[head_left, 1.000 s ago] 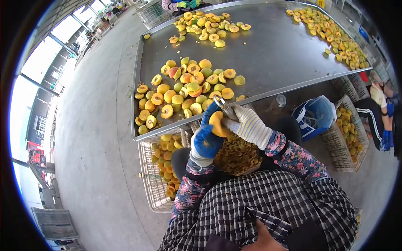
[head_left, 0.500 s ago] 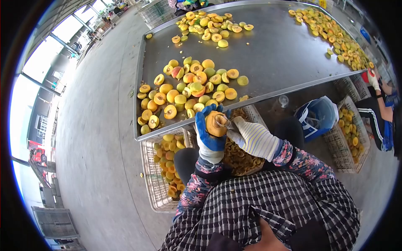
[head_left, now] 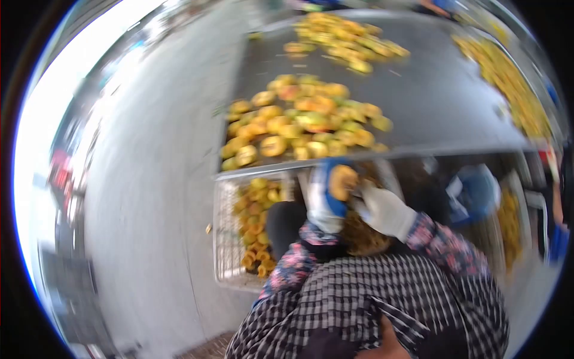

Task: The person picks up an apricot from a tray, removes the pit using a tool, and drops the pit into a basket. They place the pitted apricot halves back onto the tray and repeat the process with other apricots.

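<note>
My left hand (head_left: 326,203), in a blue-coated glove, is closed around a yellow peach half (head_left: 342,182) with its cut side facing right. Close against the fruit is my right hand (head_left: 385,210), in a whitish glove, its fingers curled. It grips a small metal loop tool, now smeared by motion but clearer half a second ago. Below both hands, a crate of brownish-yellow scraps (head_left: 362,234) sits between my knees. Beyond them, cut and whole-looking peaches (head_left: 311,116) are heaped at the near left corner of the metal table (head_left: 418,107).
A crate (head_left: 224,251) of peach halves stands left of my knee. To my right are a blue bucket (head_left: 475,194) and another fruit crate (head_left: 510,221). More peaches (head_left: 347,39) lie farther back, with a long row (head_left: 508,84) at right. A co-worker's arm (head_left: 557,203) shows at far right.
The whole view has shifted and blurred, so the table and hands appear farther right. The peach half stays in my left hand, turned slightly, with my right hand still against it.
</note>
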`<state>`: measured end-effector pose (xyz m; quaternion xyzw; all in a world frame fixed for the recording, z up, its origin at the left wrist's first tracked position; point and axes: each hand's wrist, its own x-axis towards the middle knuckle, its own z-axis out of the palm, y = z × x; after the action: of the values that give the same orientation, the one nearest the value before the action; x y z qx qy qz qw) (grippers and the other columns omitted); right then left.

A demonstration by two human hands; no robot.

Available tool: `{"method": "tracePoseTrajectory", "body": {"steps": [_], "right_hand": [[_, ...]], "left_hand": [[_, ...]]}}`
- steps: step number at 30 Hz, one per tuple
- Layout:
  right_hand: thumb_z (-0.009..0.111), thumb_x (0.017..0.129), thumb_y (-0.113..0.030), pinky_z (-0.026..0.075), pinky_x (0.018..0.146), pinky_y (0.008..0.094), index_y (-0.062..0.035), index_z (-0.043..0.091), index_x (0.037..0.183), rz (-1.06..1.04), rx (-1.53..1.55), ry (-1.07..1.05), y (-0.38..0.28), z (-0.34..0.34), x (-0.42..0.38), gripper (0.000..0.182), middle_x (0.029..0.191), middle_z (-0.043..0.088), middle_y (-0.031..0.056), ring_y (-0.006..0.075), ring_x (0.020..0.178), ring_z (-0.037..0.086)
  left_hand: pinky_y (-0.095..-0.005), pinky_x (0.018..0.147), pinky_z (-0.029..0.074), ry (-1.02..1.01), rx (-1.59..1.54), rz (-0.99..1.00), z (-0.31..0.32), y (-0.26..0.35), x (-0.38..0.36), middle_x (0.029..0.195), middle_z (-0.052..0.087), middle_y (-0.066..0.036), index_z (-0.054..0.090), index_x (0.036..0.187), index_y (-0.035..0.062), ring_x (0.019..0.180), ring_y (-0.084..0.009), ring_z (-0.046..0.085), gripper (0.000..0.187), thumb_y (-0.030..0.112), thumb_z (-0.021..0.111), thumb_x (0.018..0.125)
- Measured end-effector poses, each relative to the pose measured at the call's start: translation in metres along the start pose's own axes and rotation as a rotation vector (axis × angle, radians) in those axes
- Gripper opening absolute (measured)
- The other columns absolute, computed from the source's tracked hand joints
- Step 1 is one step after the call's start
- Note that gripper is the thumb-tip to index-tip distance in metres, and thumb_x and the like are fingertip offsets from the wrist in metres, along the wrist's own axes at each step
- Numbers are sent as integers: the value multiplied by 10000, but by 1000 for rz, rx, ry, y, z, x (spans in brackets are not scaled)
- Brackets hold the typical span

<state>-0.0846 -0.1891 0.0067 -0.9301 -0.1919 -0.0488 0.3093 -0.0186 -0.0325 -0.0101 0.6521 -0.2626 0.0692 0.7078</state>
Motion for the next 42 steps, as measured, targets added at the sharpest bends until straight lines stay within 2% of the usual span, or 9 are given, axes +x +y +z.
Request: {"method": "tracePoseTrajectory", "body": {"steps": [6,12,18,20,22,25,28,38,42], "right_hand": [[493,990,-561,336,429,224,-97,557,1158,558,887,-257,-11,-3,11,497,613,459,-41,52,486,433],[502,1032,-424,441,770,224,-54,559,1250,586,895,-268,-12,-1,26,433,1015,598,-4,69,876,530],[511,1020,-326,430,1008,450,28,537,1273,-209,290,-91,18,25,28,436,1143,640,164,321,1086,591],[511,1013,-417,460,697,359,-13,544,1165,239,736,-386,-14,0,30,432,872,606,95,225,742,574],[505,994,-533,358,384,262,-101,556,1018,631,1060,-398,-37,-8,27,436,632,513,3,110,418,456],[497,996,-534,335,365,239,-78,547,1000,642,1369,-446,-43,-17,24,459,598,480,-12,100,381,420],[502,999,-518,305,362,230,-101,559,992,676,1564,-496,-34,-25,22,421,583,449,-28,80,378,389],[495,993,-544,278,358,229,-111,553,963,679,1076,-317,-12,-16,14,438,572,420,-38,74,372,360],[487,1010,-503,247,355,231,-107,595,973,830,1635,-492,6,-26,-1,411,555,369,-54,69,363,306]], "left_hand": [[-422,890,494,149,429,492,-25,-30,9,1151,613,-182,577,1207,9,1015,-377,605,447,163,691,803],[-276,735,514,295,-798,-211,-5,-28,9,1108,632,-87,507,1315,-7,879,-177,631,400,126,601,950],[-323,783,526,-38,-96,-156,-51,-2,14,1068,654,-101,590,1259,32,903,-211,637,363,144,603,914],[-419,877,535,-100,552,410,-66,-8,19,1122,655,-164,599,1235,26,973,-346,652,412,125,650,839],[-401,886,544,-256,406,372,-63,-16,25,1101,670,-167,597,1187,-13,975,-307,671,369,152,655,862],[-444,906,555,-66,-736,-387,-36,-2,15,1086,664,-210,584,1150,-56,996,-304,669,425,333,469,1023],[-453,916,554,-30,-818,-434,-27,-6,20,1101,649,-222,574,1156,-63,1010,-319,662,465,364,429,1038],[-374,857,548,-429,116,174,-23,-33,42,1048,675,-170,582,1129,-39,937,-293,682,228,115,542,966],[-384,856,544,-427,210,314,-12,-57,34,1053,675,-170,620,1080,-26,942,-309,672,209,134,575,952]]}}
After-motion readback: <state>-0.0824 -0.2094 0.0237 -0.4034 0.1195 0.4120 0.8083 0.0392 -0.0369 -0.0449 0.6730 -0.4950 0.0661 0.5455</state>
